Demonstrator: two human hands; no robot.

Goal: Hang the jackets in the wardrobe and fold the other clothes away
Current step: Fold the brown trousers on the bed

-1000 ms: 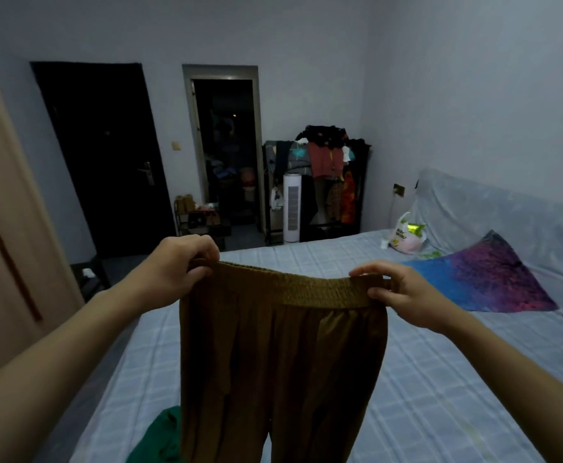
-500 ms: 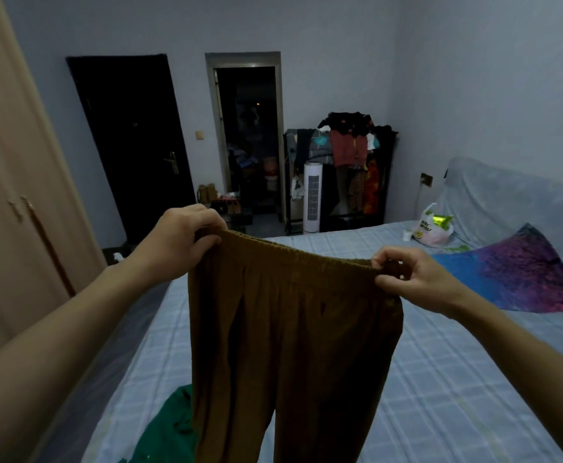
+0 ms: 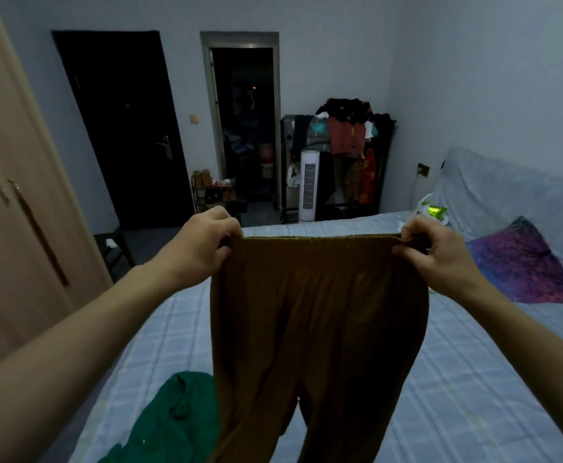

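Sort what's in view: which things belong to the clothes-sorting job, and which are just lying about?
Part of the job:
- brown trousers, held up by the waistband in the left hand and right hand
- green garment on the bed
- wardrobe

Just lying about:
- purple pillow
- plastic bag
- white tower fan
- loaded clothes rack

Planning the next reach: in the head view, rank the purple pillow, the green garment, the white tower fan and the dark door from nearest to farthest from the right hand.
From the right hand:
1. Purple pillow, just to its right on the bed.
2. Green garment, on the bed, lower left.
3. White tower fan, past the bed's far end.
4. Dark door, far left wall.
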